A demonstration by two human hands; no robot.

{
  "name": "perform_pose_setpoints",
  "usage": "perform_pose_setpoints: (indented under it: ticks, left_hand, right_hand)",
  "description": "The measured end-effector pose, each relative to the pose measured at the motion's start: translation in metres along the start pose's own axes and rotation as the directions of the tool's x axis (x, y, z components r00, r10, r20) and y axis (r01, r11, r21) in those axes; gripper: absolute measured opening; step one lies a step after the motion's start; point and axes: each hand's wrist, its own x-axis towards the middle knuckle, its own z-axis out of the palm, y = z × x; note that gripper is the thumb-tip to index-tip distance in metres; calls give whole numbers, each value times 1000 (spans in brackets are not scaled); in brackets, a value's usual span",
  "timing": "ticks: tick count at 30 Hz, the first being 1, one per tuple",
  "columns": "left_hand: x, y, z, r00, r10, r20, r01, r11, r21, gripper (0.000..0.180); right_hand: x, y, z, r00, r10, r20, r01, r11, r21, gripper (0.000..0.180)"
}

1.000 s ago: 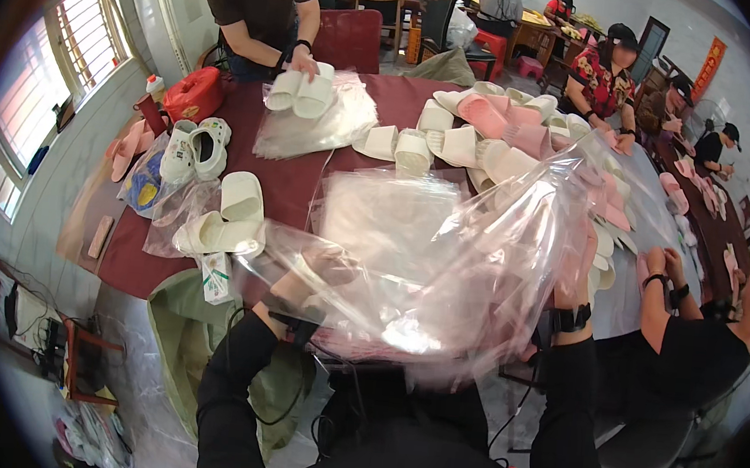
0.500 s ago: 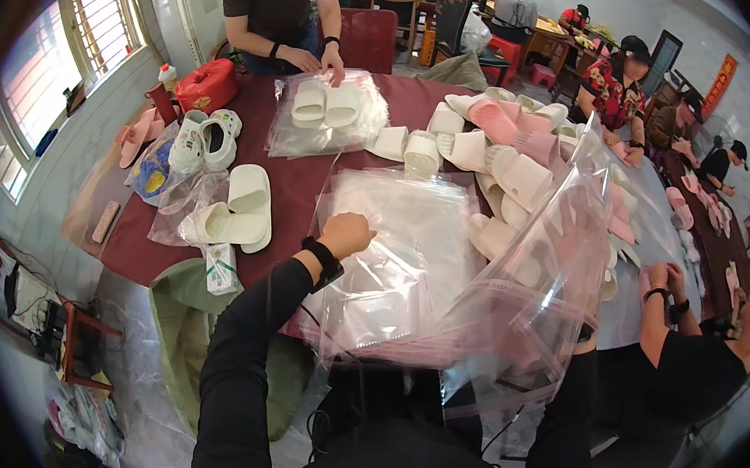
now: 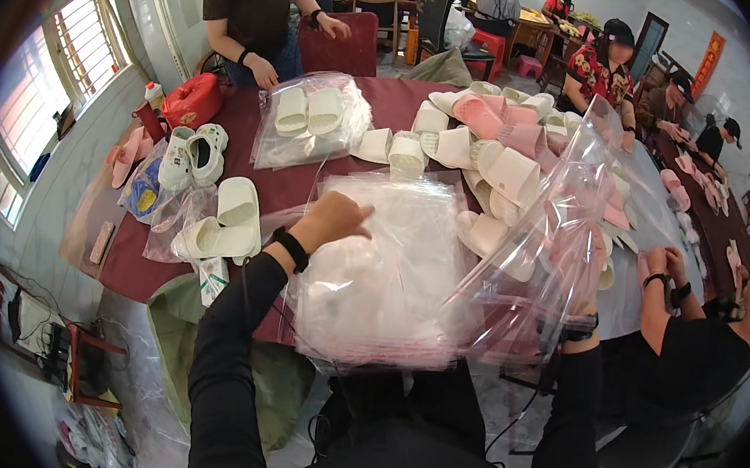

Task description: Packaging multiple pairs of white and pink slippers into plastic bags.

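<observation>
- A clear plastic bag (image 3: 525, 247) is raised at the right of the front part of the table (image 3: 145, 258), its upper corner standing tall and its lower part slanting down beside a stack of clear bags (image 3: 378, 297)
- The right hand (image 3: 580, 283) is at the raised bag, blurred by shiny plastic; I cannot tell whether its fingers pinch the film
- The left hand (image 3: 333, 219) is over the upper left part of the stack, fingers bent and close together, tips toward the right; I cannot tell whether they pinch or touch a bag
- The stack lies on the dark red table, right in front of the person
- Just beyond and to the right is a heap of white and pink slippers (image 3: 510, 170), partly seen through the raised bag
- Farther off, a pair of white slippers (image 3: 325, 112) rests on a second stack of bags (image 3: 273, 149)
- On the left are two white slippers (image 3: 241, 204), white clogs (image 3: 206, 155) and a red bag (image 3: 192, 100)
- A co-worker in a brown top (image 3: 252, 9) stands across the table
</observation>
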Motion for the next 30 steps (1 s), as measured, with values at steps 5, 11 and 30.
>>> perform_pose_setpoints:
  ticks: [5, 11, 30]
  left_hand:
    - [26, 38, 25, 806, 581, 114, -584, 812, -6, 35]
    - [48, 67, 54, 631, 671, -389, -616, 739, 273, 26]
    - [-16, 99, 92, 948, 234, 214, -159, 934, -320, 88]
  right_hand:
    - [-6, 12, 4, 999, 50, 3, -50, 999, 7, 43]
    - [-11, 29, 5, 992, 124, 14, -124, 991, 40, 43]
    - [37, 90, 69, 955, 202, -215, -192, 979, 68, 45]
